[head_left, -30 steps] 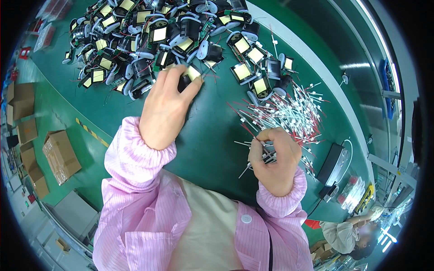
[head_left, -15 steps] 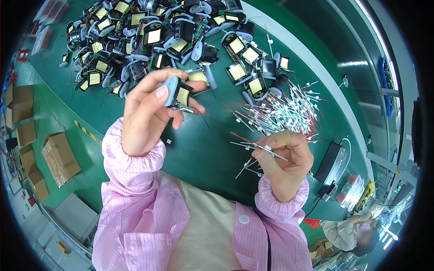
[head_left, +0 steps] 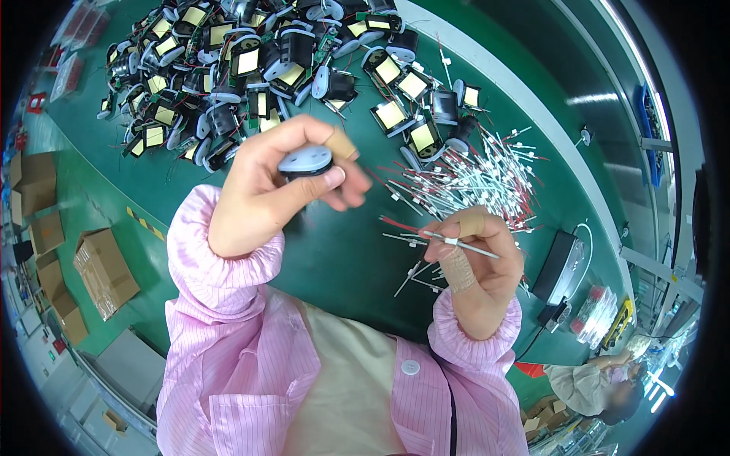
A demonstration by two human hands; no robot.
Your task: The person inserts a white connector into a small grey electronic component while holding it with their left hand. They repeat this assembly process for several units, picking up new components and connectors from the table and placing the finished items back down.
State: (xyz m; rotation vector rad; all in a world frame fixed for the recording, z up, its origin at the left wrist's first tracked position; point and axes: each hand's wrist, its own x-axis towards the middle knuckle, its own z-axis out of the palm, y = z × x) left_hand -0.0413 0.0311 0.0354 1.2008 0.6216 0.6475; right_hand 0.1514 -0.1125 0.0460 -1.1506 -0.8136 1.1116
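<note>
Housing (head_left: 304, 158), its pale blue-grey disc cap facing up above a black body, is resting in a person's left hand (head_left: 270, 178) at 10 o'clock, the fingers curling around its far side and the thumb pressing its near edge; the outer fingertips are blurring. Between 3 and 4 o'clock, the right hand (head_left: 487, 266) is pinching a single wire lead (head_left: 479, 249) between thumb and forefinger, its red end pointing toward 10 o'clock. Both hands are staying well apart over a green worktable (head_left: 357, 292), and both are wearing tan bandages. Loose leads (head_left: 408, 279) are lying just to the 9 o'clock side of the right hand.

At 11 o'clock, a heap of black housings (head_left: 247, 62) is covering the tabletop, cream-yellow pads, green circuit boards and thin wires showing among them. A smaller cluster of housings (head_left: 414, 85) is lying at 1 o'clock, bordering a tangled pile of red-and-white leads (head_left: 490, 182) at 2 o'clock. Beyond the right hand at 3 o'clock, a black oblong box (head_left: 553, 262) is sitting beside a looping white cord (head_left: 591, 247), while clear plastic bags (head_left: 593, 318) are lying toward 4 o'clock.

Away from the table, a cardboard box (head_left: 106, 273) is standing at 9 o'clock, and a co-worker (head_left: 579, 387) is appearing at 4 o'clock.
</note>
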